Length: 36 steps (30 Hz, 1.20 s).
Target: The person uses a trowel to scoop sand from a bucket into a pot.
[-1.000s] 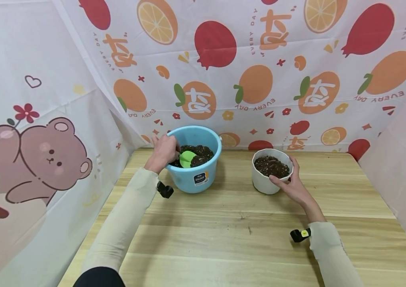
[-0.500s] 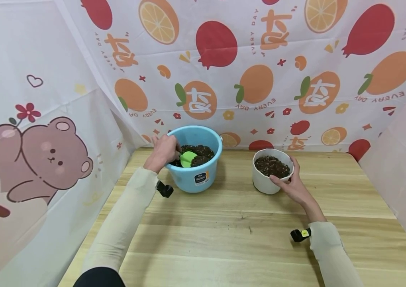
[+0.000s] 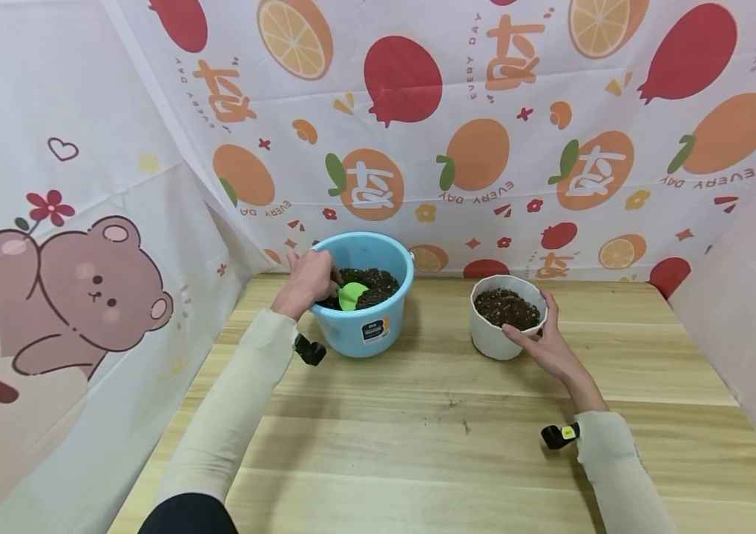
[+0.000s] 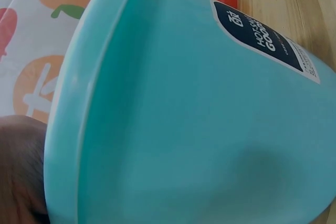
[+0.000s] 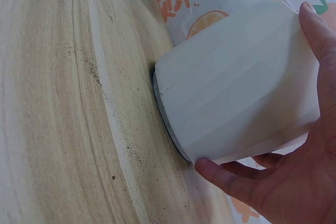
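A light-blue bucket [image 3: 344, 337] stands at the back left of the table, with dark soil [image 3: 378, 280] inside. Reaching over its left rim, my left hand [image 3: 309, 282] grips a small green scoop [image 3: 352, 296], whose blade lies in the soil; the handle is hidden by the fingers. In the left wrist view the bucket's outer wall [image 4: 199, 108] blocks most of the hand. To the right, a white pot [image 5: 236, 77] holds soil almost up to its rim. My right hand [image 3: 547, 343] grips the pot from its right side, thumb near the rim and fingers around the wall.
Both containers stand on a wooden table [image 3: 404, 460], close to a fruit-print cloth [image 3: 471, 89] hung behind it. A bear-print cloth [image 3: 90, 311] hangs along the left. Specks of soil lie on the tabletop in front of the pot.
My left hand and the green scoop have shifted slightly to the right within the bucket. The right hand and the pot stay where they were.
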### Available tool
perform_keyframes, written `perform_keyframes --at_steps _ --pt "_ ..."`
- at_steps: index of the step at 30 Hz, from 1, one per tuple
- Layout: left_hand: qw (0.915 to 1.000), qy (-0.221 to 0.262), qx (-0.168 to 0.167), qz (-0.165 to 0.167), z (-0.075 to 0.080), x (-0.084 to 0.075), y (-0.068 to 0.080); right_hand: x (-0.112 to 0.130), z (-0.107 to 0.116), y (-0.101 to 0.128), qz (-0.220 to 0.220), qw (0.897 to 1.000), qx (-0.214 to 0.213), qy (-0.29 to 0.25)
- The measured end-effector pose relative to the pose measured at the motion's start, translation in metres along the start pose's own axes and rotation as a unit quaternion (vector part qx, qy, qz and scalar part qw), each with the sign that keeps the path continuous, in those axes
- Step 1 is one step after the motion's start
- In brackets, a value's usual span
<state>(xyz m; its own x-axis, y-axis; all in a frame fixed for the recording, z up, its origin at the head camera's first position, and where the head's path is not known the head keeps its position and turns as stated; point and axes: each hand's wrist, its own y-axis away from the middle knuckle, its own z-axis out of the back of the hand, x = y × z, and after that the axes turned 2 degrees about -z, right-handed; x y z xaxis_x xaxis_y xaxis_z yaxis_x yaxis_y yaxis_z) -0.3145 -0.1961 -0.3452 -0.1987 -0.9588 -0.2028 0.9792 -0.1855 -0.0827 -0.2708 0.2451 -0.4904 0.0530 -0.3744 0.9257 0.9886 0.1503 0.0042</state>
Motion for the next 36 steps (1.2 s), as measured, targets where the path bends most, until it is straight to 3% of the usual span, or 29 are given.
perform_keyframes --at_steps 36 --pt "0.9989 0.037 0.029 -0.006 0.012 0.008 0.002 0.0 0.0 -0.001 0.004 1.0 -0.001 0.004"
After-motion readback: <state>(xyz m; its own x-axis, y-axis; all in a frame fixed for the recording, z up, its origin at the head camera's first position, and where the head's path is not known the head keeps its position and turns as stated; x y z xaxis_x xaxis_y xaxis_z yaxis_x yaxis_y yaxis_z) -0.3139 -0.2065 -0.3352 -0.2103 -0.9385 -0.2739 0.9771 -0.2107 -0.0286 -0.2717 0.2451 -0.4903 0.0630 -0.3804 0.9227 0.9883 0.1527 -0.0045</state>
